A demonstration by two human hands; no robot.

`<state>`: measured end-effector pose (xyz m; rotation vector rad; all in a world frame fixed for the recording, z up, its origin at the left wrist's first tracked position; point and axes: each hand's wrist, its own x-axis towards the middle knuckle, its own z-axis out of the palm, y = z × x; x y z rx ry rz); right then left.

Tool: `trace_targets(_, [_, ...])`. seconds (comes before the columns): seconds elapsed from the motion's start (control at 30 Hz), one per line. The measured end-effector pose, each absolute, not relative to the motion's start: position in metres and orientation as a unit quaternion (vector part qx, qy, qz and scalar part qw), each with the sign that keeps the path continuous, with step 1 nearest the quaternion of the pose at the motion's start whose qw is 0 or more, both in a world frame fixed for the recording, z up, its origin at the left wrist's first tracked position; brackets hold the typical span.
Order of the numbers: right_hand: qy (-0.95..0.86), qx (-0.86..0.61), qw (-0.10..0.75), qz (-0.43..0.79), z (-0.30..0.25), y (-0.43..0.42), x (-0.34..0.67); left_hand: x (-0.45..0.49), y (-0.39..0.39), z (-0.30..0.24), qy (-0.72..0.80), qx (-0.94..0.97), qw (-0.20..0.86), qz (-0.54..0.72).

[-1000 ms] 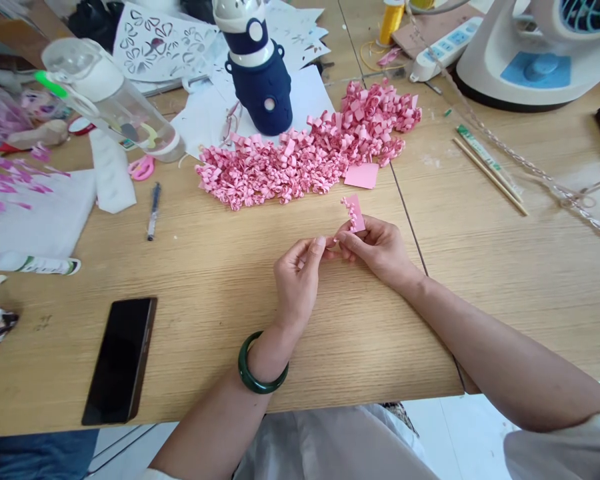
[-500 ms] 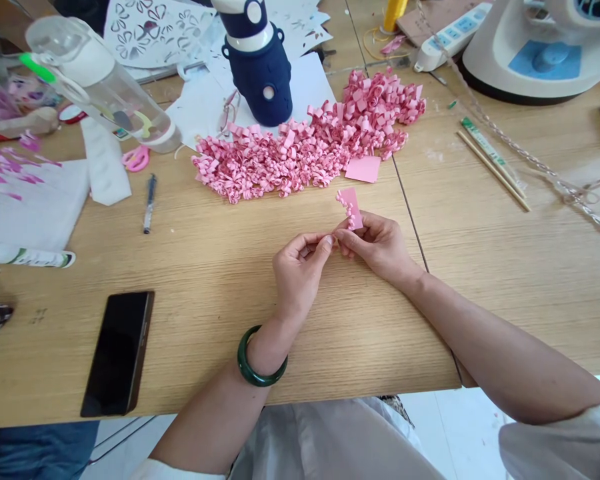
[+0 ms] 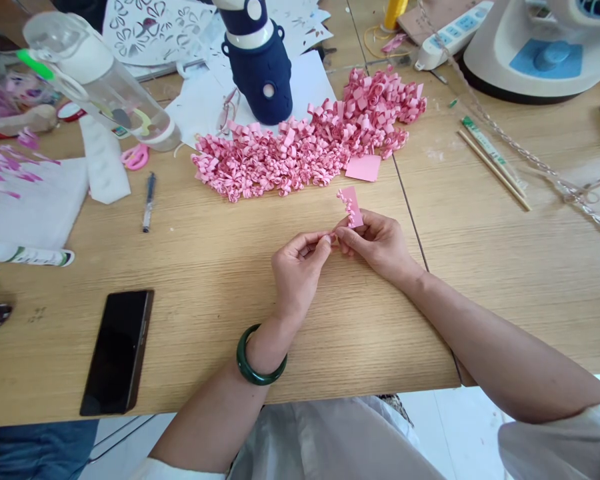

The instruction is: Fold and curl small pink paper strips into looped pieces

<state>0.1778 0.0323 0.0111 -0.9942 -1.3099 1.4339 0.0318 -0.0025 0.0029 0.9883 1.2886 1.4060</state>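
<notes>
1. The right hand [image 3: 380,243] has its fingers clamped on the pink paper piece [image 3: 354,202], which stands upright with its left edge curled.
2. At its 9 o'clock, the left hand [image 3: 297,267] pinches the piece's lower end with thumb and forefinger.
3. At 11 o'clock stands the navy bottle [image 3: 260,73], its contents hidden. A clear bottle [image 3: 100,83] lies tilted at 10.
4. On the wooden table [image 3: 205,267], the pile of pink curls [image 3: 300,153] lies between hands and bottle. A phone [image 3: 117,350] lies at 8.

The wooden tabletop [image 3: 220,267] carries a heap of pink paper curls [image 3: 305,150] just beyond the fingers [image 3: 325,241], a flat pink square [image 3: 363,168] beside the heap, a black phone [image 3: 117,351] well to their left, and a pen [image 3: 148,202] left too.
</notes>
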Motion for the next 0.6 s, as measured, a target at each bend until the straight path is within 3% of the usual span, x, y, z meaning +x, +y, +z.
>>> trace_targets(0.27, [-0.538, -0.383, 0.473, 0.583, 0.0113, 0.0290, 0.1763, 0.0300, -0.0021, 0.0052, 0.559, 0.447, 0.408, 0.566])
trace_targets(0.47, [-0.513, -0.396, 0.476, 0.595, 0.0124, 0.0269, 0.1730, 0.0330, -0.0031, 0.0091, 0.554, 0.523, 0.295, 0.577])
trace_targets(0.6, [-0.507, -0.397, 0.502, 0.578, 0.0093, 0.0260, 0.1697, 0.0366, -0.0039, 0.0085, 0.547, 0.502, 0.330, 0.583])
